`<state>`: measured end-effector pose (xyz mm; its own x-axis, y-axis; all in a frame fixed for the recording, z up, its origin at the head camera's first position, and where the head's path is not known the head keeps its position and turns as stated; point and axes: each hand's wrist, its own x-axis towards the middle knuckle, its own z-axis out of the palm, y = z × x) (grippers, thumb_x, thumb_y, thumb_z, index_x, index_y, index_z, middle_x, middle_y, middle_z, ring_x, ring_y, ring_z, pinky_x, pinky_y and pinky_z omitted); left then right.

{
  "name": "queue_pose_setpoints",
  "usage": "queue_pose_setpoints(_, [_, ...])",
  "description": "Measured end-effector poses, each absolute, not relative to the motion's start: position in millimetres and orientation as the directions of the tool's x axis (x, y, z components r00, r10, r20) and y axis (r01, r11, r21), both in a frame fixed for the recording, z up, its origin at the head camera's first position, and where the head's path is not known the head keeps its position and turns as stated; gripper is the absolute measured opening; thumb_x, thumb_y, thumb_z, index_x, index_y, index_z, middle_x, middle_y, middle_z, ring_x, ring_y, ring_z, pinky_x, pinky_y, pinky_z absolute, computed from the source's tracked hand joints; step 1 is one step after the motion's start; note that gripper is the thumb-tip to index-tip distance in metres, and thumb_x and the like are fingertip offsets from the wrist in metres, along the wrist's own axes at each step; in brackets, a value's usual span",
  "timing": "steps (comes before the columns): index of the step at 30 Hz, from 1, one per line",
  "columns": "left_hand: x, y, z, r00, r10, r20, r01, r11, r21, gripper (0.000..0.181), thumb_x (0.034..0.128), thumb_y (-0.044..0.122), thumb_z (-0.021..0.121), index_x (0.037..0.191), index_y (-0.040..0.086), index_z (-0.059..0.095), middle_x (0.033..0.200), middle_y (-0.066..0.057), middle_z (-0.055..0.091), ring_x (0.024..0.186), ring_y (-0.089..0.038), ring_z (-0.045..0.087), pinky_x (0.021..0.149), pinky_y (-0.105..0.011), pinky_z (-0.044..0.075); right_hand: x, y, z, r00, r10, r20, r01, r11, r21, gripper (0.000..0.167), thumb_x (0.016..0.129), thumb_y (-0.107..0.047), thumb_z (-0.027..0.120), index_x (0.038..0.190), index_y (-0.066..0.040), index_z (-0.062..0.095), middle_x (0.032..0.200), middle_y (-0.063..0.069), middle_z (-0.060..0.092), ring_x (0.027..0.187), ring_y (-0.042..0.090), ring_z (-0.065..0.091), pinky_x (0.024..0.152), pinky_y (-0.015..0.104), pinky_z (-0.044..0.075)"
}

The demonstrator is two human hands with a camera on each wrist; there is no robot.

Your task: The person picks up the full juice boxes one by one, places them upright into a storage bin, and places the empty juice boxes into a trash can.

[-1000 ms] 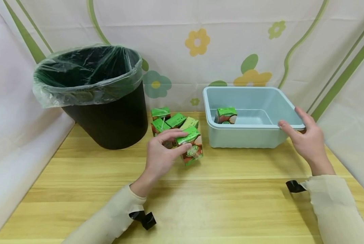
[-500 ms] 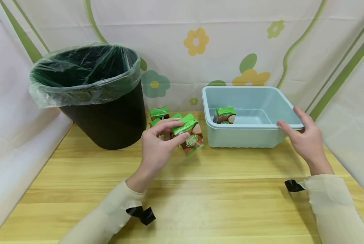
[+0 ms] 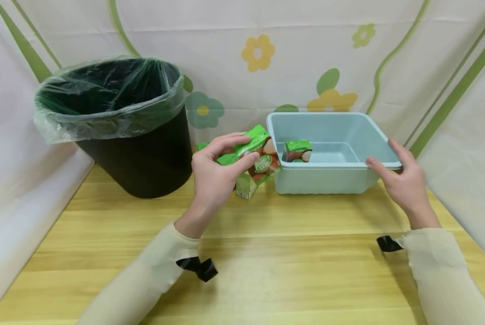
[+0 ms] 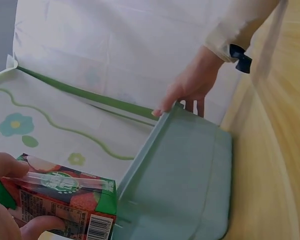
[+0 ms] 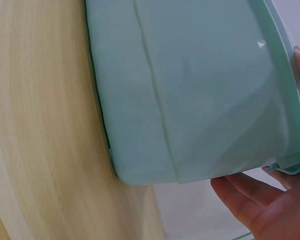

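The lined black bin [image 3: 141,158] stands left of the blue tub [image 3: 319,180], whose right rim your right hand [image 3: 407,185] grips. Your left hand [image 3: 216,174] pinches a tilted drink carton [image 3: 263,158] at the tub's left rim (touching or not, I can't tell). Probably the carrying step; next likely calls for clearing that rim.

The blue tub [image 3: 319,182] lay open from above through its middle and right, one carton [image 3: 298,150] taking up part of its left. The right grip [image 3: 407,187] blocked its front right corner. Left of the tub, the held carton [image 3: 263,160], loose cartons [image 3: 246,185] and black bin [image 3: 153,155] obstructed passage; in front, the counter [image 3: 291,271] offered wide room.
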<state>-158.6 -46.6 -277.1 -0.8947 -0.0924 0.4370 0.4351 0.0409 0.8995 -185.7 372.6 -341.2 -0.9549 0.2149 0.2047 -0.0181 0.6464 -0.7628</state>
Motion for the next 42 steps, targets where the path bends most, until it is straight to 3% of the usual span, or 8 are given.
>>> queue_pose_setpoints(6, [-166.8,-36.7,-268.6,-0.888,-0.11,0.447,0.449,0.005,0.893,0.029,0.0856,0.012,0.089,0.114,0.013,0.083,0.126,0.005,0.075,0.102,-0.015,0.069,0.076,-0.023,0.064,-184.5,373.3,-341.8,-0.955,0.217,0.204,-0.014,0.652,-0.758,0.082,0.102,-0.051,0.064,0.17,-0.037,0.021,0.18,0.003,0.015,0.149,0.036,0.033,0.091,0.006,0.032])
queue_pose_setpoints(10, [-172.5,-32.0,-263.2,-0.883,-0.114,0.456,0.464,-0.053,0.884,0.029,0.0866,0.01,0.088,0.115,0.01,0.082,0.126,0.002,0.075,0.101,-0.017,0.066,0.075,-0.03,0.066,-185.1,372.8,-341.8,-0.953,0.216,0.211,-0.018,0.656,-0.754,0.081,0.102,-0.051,0.064,0.17,-0.038,0.021,0.18,0.003,0.016,0.145,0.035,0.035,0.086,0.004,0.03])
queue_pose_setpoints(14, [-179.5,-25.1,-260.5,-0.882,-0.117,0.456,0.469,-0.123,0.875,0.029,0.0875,0.007,0.086,0.116,0.007,0.081,0.126,-0.002,0.074,0.101,-0.018,0.065,0.075,-0.037,0.067,-185.6,373.2,-341.5,-0.953,0.215,0.216,-0.021,0.662,-0.749,0.081,0.102,-0.051,0.064,0.17,-0.036,0.022,0.18,0.002,0.016,0.148,0.035,0.033,0.09,0.008,0.031])
queue_pose_setpoints(22, [-193.9,-3.2,-265.5,-0.885,-0.155,0.44,0.457,-0.101,0.884,0.028,0.0877,0.014,0.088,0.115,0.013,0.082,0.125,0.004,0.076,0.102,-0.013,0.065,0.076,-0.027,0.065,-186.2,374.5,-342.4,-0.951,0.216,0.221,-0.023,0.665,-0.746,0.082,0.102,-0.051,0.064,0.17,-0.033,0.022,0.18,0.003,0.017,0.151,0.037,0.032,0.098,0.014,0.033])
queue_pose_setpoints(28, [-203.4,12.8,-264.3,-0.888,-0.176,0.425,0.447,-0.109,0.888,0.028,0.0869,0.012,0.088,0.114,0.014,0.083,0.125,0.005,0.076,0.102,-0.013,0.064,0.075,-0.028,0.065,-185.9,372.7,-342.8,-0.949,0.217,0.23,-0.031,0.661,-0.75,0.082,0.102,-0.05,0.064,0.171,-0.03,0.024,0.179,0.003,0.017,0.152,0.038,0.032,0.1,0.015,0.033])
queue_pose_setpoints(34, [-210.4,25.9,-265.3,-0.931,-0.114,0.346,0.355,-0.062,0.933,0.027,0.0854,0.015,0.09,0.111,0.02,0.084,0.119,0.004,0.075,0.101,-0.013,0.066,0.069,-0.026,0.062,-185.7,371.5,-342.7,-0.949,0.221,0.225,-0.029,0.651,-0.759,0.081,0.102,-0.05,0.064,0.17,-0.034,0.023,0.18,0.002,0.017,0.154,0.035,0.03,0.111,0.021,0.035])
queue_pose_setpoints(38, [-213.3,34.5,-266.9,-0.957,-0.027,0.287,0.287,0.006,0.958,0.026,0.0857,0.018,0.09,0.11,0.025,0.083,0.112,0.003,0.072,0.097,-0.016,0.067,0.063,-0.024,0.059,-185.6,372.7,-342.8,-0.947,0.226,0.23,-0.029,0.651,-0.759,0.081,0.102,-0.049,0.065,0.17,-0.033,0.024,0.179,0.003,0.018,0.152,0.034,0.032,0.107,0.018,0.035])
queue_pose_setpoints(42, [-217.8,41.0,-270.0,-0.957,0.058,0.284,0.288,0.088,0.954,0.027,0.0873,0.019,0.089,0.113,0.025,0.083,0.115,0.006,0.072,0.094,-0.013,0.067,0.062,-0.024,0.057,-186.2,372.6,-343.5,-0.946,0.225,0.233,-0.03,0.655,-0.755,0.081,0.102,-0.049,0.065,0.17,-0.035,0.024,0.179,0.003,0.019,0.151,0.033,0.033,0.104,0.017,0.035])
